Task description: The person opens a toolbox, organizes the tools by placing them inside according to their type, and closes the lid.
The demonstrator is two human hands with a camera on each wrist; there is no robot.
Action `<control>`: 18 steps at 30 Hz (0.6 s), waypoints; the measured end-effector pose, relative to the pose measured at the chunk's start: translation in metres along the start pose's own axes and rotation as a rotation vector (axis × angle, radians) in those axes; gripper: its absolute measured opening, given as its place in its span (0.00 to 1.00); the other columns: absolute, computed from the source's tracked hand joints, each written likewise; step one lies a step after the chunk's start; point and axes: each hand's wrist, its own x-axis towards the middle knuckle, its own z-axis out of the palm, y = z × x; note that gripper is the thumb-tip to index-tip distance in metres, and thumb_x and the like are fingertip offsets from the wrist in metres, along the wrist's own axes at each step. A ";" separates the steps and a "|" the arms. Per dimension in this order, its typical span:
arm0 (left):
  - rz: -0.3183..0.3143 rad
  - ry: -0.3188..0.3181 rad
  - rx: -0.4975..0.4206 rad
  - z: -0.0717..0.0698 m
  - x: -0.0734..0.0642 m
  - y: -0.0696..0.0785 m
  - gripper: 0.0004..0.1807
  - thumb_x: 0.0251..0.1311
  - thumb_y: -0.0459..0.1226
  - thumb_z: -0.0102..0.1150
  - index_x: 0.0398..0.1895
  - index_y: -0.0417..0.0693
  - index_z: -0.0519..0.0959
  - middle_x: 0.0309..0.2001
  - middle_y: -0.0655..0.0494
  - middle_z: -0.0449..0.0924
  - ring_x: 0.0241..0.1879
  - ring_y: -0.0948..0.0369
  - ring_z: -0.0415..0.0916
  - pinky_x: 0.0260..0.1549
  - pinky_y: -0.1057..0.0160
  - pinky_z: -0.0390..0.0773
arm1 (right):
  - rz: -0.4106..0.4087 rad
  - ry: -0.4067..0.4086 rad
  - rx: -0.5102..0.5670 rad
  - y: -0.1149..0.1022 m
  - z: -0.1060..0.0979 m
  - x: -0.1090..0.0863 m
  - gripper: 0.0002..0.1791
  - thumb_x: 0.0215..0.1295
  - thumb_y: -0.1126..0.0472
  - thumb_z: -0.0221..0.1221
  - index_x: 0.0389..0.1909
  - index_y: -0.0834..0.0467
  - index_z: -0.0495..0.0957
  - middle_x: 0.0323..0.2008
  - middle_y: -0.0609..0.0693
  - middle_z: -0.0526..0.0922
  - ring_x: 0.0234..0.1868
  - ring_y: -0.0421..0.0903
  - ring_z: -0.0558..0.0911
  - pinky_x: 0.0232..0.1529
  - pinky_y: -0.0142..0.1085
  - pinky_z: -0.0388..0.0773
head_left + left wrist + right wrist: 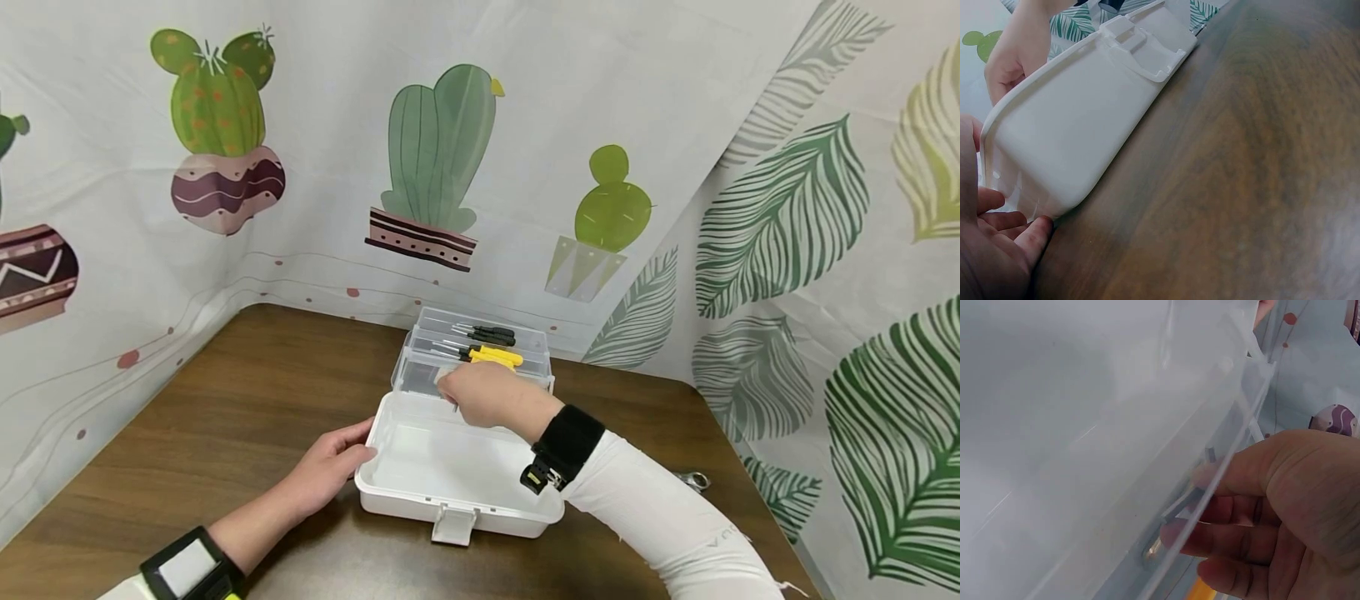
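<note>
An open white plastic toolbox (450, 462) sits on the brown table, its front latch (454, 525) hanging down. My left hand (330, 462) holds the left end, thumb at the rim and fingers against the outer wall, as the left wrist view also shows. Over the back of the box, my right hand (487, 396) is at the clear lid compartments (427, 321). Behind a clear plastic edge, its thumb and fingers pinch a thin bent metal rod (1182, 503), which looks like a hex key. A shiny metal piece (1152, 551) shows near the fingertips.
In the lid compartments lie yellow-handled screwdrivers (495, 357) and black-handled ones (487, 333). A metal wrench end (694, 481) shows from behind the right sleeve. Printed cloth (322, 167) hangs behind the table (300, 375).
</note>
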 end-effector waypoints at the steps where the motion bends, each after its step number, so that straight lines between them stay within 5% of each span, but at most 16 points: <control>1: 0.001 0.000 0.000 0.000 0.000 0.000 0.33 0.73 0.36 0.50 0.78 0.34 0.59 0.74 0.33 0.66 0.62 0.51 0.76 0.50 0.69 0.81 | 0.003 -0.004 0.002 0.000 0.001 0.001 0.13 0.67 0.70 0.60 0.32 0.47 0.76 0.28 0.38 0.78 0.30 0.39 0.75 0.31 0.30 0.74; 18: 0.023 -0.014 -0.009 -0.001 -0.001 -0.002 0.33 0.73 0.35 0.50 0.78 0.33 0.59 0.73 0.31 0.66 0.61 0.53 0.77 0.51 0.66 0.82 | 0.027 -0.041 -0.013 -0.002 0.002 0.010 0.12 0.67 0.70 0.59 0.33 0.48 0.77 0.27 0.40 0.76 0.29 0.39 0.73 0.30 0.30 0.72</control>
